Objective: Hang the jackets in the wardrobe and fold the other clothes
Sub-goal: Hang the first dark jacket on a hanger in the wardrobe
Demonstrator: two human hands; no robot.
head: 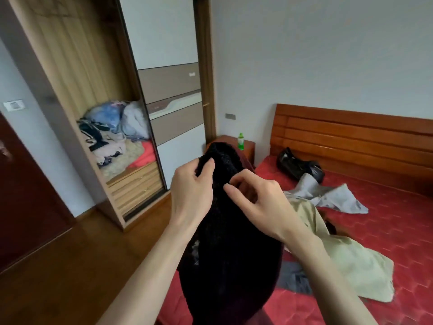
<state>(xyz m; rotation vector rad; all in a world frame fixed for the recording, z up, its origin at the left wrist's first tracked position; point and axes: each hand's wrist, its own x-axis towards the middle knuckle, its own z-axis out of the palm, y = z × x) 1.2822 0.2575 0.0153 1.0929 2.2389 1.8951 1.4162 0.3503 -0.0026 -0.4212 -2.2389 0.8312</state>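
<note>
Left hand (191, 188) and right hand (259, 202) grip black knit garment (232, 254) (held up over the bed (386, 231)).

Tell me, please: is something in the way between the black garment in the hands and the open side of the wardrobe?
Nothing visible. The black knitted garment is held up by both hands; only bare wooden floor lies toward the wardrobe opening.

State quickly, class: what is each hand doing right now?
Left hand: closed, gripping the top of the black knitted garment.
Right hand: closed, pinching the same garment.
</note>
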